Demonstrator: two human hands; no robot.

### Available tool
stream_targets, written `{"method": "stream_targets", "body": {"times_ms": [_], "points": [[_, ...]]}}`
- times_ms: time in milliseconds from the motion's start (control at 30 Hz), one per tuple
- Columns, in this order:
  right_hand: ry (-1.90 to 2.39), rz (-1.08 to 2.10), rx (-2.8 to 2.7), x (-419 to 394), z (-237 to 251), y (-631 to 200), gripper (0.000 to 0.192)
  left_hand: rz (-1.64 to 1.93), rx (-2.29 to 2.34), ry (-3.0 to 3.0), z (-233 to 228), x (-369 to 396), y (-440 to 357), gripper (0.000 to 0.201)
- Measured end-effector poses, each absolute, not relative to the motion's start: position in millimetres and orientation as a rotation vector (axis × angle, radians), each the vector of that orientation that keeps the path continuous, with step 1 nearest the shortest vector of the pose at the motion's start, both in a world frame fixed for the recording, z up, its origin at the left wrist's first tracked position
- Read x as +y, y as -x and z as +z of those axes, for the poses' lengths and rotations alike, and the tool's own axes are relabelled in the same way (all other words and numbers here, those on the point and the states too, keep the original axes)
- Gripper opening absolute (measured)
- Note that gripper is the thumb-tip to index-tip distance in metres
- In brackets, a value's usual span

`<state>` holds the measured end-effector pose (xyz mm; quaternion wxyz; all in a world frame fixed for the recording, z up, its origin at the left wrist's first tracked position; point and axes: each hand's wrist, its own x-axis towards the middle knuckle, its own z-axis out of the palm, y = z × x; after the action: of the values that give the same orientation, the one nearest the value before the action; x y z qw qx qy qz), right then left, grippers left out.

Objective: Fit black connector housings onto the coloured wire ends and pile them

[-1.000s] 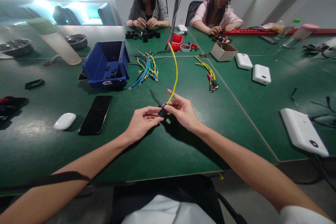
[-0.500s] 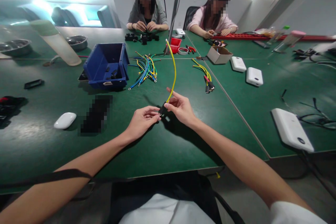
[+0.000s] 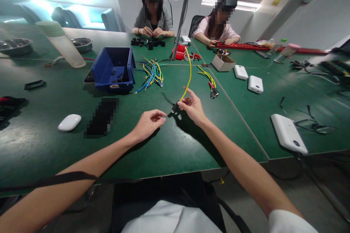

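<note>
A yellow cable (image 3: 190, 70) rises in a curve from my right hand (image 3: 193, 107). My right thumb and fingers pinch it at the black sleeve (image 3: 175, 107) on its lower end, where a metal ring lug (image 3: 172, 111) sticks out. To the left, my left hand (image 3: 150, 123) hovers just above the table, loosely curled, holding nothing, a small gap from the lug. Beyond lie a pile of blue, yellow and green cables (image 3: 151, 74) and, farther right, a bunch of yellow cables with black ends (image 3: 209, 80).
A blue bin (image 3: 113, 69) with small black parts stands left of the cable pile. A white case (image 3: 69, 122) and a dark blurred-out rectangle (image 3: 102, 118) lie nearer. On the right are a cardboard box (image 3: 223, 62) and white devices (image 3: 288, 133). Two people work across the table.
My left hand has come off the black sleeve and lug. My right hand has moved the yellow cable slightly right, away from it. The camera view has shifted a little.
</note>
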<state>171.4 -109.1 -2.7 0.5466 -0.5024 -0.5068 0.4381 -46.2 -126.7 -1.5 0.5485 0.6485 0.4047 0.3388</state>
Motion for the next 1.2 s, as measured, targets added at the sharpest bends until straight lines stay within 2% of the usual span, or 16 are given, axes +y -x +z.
{"method": "stream_targets", "body": {"times_ms": [133,367,933,1200], "points": [[1.237,1.009,-1.231,-109,0,-176,0.089,0.862,0.953,-1.636,-2,-124,51,0.015],[1.317,0.929,-1.309,-110,13,-195,0.086,0.934,0.890,-1.665,2,-123,59,0.019],[1.653,0.836,-1.791,-90,132,-246,0.071,0.871,1.004,-1.732,6,-123,61,0.020],[1.958,0.622,-1.913,-61,147,-252,0.066,0.850,1.054,-1.814,6,-120,62,0.023]]}}
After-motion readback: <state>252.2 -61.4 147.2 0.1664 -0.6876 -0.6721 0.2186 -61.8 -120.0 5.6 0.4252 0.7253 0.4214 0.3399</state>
